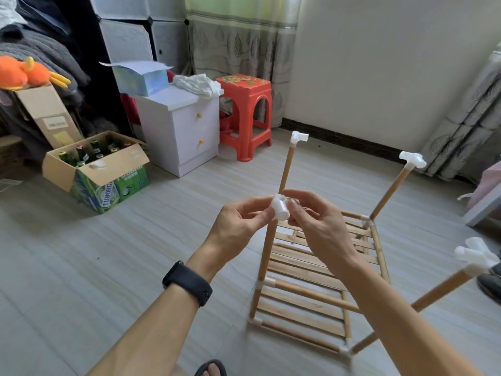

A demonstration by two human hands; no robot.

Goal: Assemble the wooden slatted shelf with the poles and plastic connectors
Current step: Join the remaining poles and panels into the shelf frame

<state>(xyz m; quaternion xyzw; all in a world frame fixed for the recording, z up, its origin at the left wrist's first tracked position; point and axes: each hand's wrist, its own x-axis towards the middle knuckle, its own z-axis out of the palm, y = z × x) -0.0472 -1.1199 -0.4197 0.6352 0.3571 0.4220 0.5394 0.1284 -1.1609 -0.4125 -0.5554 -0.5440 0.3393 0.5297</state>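
— Where is the loose piece?

— A white plastic connector (280, 211) is held up near the middle of the view. The left hand (238, 221) pinches it from its 9 o'clock side, and the right hand (317, 223) pinches it from 3 o'clock.

— And the shelf?

— The wooden slatted shelf (298, 312) stands on the floor at 5 o'clock, below the hands. Three poles (391, 194) rise from it, each topped by a fitted connector (413, 160), at 1, 3 and 4 o'clock. The left pole passes behind the hands.

— Anything else?

— A red stool (245, 115) at 12 o'clock and a box of bottles (95, 172) at 9 o'clock.
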